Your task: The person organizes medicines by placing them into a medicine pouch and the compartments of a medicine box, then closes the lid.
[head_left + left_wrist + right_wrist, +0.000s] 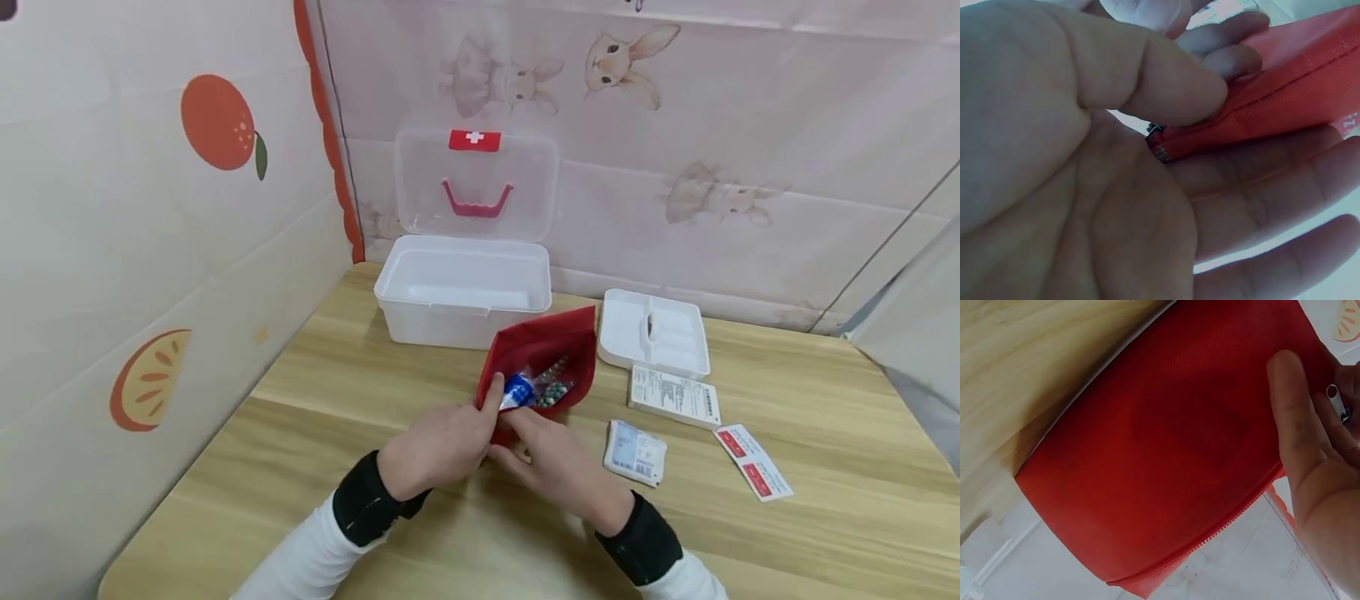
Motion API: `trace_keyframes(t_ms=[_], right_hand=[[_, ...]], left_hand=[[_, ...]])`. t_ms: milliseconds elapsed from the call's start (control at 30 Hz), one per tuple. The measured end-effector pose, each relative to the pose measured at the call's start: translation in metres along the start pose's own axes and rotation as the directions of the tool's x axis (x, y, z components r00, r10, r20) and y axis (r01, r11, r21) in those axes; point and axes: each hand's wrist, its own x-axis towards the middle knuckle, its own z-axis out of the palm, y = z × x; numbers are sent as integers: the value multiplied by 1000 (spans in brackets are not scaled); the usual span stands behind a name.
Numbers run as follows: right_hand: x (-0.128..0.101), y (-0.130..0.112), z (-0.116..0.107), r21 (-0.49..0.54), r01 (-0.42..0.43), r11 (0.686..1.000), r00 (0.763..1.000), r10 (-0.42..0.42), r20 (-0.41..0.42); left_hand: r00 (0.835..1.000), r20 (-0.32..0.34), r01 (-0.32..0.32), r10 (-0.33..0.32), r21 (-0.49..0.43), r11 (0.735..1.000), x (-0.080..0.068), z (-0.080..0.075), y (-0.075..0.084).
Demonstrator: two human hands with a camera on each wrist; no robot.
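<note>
A red zip pouch (pixel 536 337) gapes upward above the table, its mouth open. My left hand (pixel 442 442) pinches its left edge between thumb and fingers, as the left wrist view shows. My right hand (pixel 558 462) grips the near rim, with the thumb (pixel 1291 387) flat on the outside of the pouch and the other fingers mostly hidden behind it. A metal zipper pull (pixel 1335 400) hangs by those fingers. Inside the pouch lie a blue-and-white wrapped item (pixel 517 390) and a clear packet of dark green and white pieces (pixel 553 394).
Behind the pouch stands a white first-aid box (pixel 420 321) with its clear lid (pixel 420 204) raised. Right of it are a white tray insert (pixel 684 333), a flat white printed box (pixel 675 396), a small blue-white packet (pixel 635 452) and a red-and-white card (pixel 753 462).
</note>
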Motion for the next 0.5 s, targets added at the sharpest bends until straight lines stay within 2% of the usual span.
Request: trace_keyframes(t_ms=[167,300,500], right_hand=[[-1,0,0,31,11,999,1000,-11,2],[2,1,-1,22,37,999,999,-36,-19],[2,4,2,29,79,996,997,-79,-28]], left_hand=[[1000,4,-21,21,-32,999,0,2,2],[999,-17,-34,34,-23,999,1,1,2],[999,-5,-38,38,-10,999,1,1,3]])
